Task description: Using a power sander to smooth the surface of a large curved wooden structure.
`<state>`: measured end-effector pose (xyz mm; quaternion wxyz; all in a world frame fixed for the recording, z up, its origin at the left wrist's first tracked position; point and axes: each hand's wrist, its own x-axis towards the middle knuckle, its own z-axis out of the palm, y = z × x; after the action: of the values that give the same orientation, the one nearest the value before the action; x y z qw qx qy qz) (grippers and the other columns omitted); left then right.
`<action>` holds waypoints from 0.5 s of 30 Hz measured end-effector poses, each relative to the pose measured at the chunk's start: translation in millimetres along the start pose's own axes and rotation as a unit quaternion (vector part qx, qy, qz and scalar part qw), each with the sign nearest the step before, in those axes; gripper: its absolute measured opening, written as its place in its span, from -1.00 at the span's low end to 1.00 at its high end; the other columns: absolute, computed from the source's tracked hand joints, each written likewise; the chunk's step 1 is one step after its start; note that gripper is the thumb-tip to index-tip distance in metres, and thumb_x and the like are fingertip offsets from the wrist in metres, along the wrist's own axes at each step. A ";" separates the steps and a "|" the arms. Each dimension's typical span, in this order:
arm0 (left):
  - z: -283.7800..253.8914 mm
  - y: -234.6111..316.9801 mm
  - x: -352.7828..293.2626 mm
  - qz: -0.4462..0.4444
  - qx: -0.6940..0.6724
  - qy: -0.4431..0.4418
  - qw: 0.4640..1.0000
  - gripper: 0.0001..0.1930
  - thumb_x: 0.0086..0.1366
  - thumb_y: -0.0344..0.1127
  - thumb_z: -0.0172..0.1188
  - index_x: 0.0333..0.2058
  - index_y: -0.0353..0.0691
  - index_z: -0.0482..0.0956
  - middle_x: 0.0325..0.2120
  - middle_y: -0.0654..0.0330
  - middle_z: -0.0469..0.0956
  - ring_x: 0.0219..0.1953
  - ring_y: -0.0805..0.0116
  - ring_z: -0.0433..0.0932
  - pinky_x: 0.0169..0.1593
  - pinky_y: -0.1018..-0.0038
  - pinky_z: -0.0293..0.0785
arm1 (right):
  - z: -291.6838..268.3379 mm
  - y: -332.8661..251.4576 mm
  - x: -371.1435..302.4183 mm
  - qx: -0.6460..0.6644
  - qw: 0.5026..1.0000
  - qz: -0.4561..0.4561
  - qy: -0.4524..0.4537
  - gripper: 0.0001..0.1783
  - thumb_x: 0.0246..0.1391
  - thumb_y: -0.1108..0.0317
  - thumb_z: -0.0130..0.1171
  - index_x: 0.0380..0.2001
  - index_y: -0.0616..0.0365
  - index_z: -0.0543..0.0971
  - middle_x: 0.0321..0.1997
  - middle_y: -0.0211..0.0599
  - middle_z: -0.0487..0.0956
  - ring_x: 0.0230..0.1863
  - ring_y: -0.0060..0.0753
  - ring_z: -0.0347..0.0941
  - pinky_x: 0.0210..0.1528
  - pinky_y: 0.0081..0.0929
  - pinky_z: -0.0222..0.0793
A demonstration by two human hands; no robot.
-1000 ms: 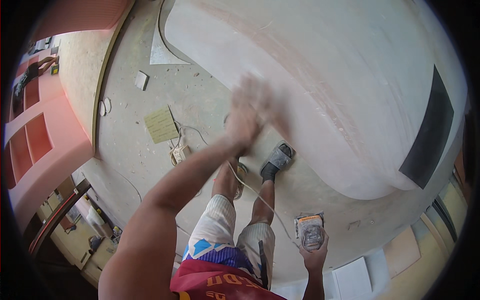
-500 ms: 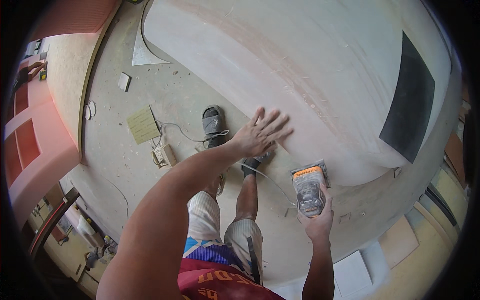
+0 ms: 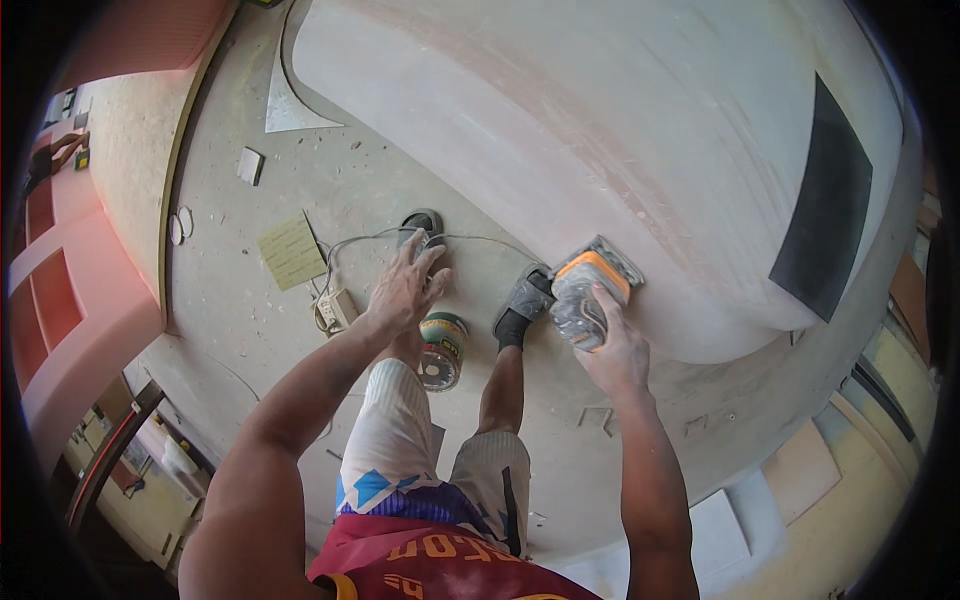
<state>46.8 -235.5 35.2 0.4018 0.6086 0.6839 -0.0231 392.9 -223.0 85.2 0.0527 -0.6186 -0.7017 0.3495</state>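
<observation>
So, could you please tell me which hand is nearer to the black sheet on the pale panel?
Right. The right hand, holding the sander, is left of the black sheet and lower in the picture; the left hand, open, is much farther left.

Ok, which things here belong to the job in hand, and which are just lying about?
Job in hand, likely:
sander, in the right hand
pale curved panel beside it
cream power strip

Just lying about, seemingly:
yellowish sheet
small pale square piece
</observation>
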 end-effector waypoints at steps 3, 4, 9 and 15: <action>2.8 -3.8 -3.4 -0.046 -0.114 -0.036 0.992 -0.45 0.48 0.03 0.05 0.25 -0.24 0.41 0.35 -0.17 0.21 0.34 -0.12 0.31 0.36 0.17 0.28 | 23.3 -36.3 30.2 -0.024 0.995 0.022 -0.092 -0.01 -0.19 0.35 0.49 0.37 -0.21 0.30 -0.03 -0.11 0.67 -0.09 0.05 0.64 -0.02 -0.07 0.57; 2.2 -6.7 1.0 -0.051 -0.118 -0.035 0.991 -0.45 0.48 0.03 0.05 0.25 -0.24 0.41 0.35 -0.17 0.21 0.34 -0.12 0.31 0.36 0.17 0.28 | 31.3 -48.6 43.9 -0.026 0.995 0.019 -0.097 -0.01 -0.19 0.35 0.49 0.37 -0.21 0.30 -0.03 -0.11 0.67 -0.09 0.05 0.64 -0.02 -0.07 0.57; 5.8 1.3 13.2 -0.054 -0.451 -0.067 0.889 -0.37 0.51 0.14 -0.05 0.29 -0.27 0.34 0.23 -0.10 0.37 0.25 0.03 0.42 0.22 0.20 0.45 | 72.1 -104.8 86.5 -0.029 0.998 -0.053 -0.003 0.00 -0.14 0.27 0.51 0.39 -0.26 0.25 -0.11 -0.05 0.69 -0.16 0.11 0.65 -0.13 -0.07 0.60; -57.2 -0.8 30.8 -0.152 -0.617 -0.019 0.772 -0.20 0.32 0.32 0.18 0.19 -0.34 0.36 -0.02 -0.03 0.53 0.00 0.23 0.57 -0.12 0.29 0.63 | 96.7 -183.6 139.0 -0.083 0.991 0.035 -0.099 -0.18 0.12 0.09 0.32 0.40 -0.20 0.19 -0.15 -0.06 0.69 -0.21 0.06 0.68 -0.23 -0.13 0.62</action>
<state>18.3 -180.9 55.7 0.6949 0.1176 0.6274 0.3312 159.4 -136.6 64.8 -0.0813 -0.6071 -0.7081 0.3514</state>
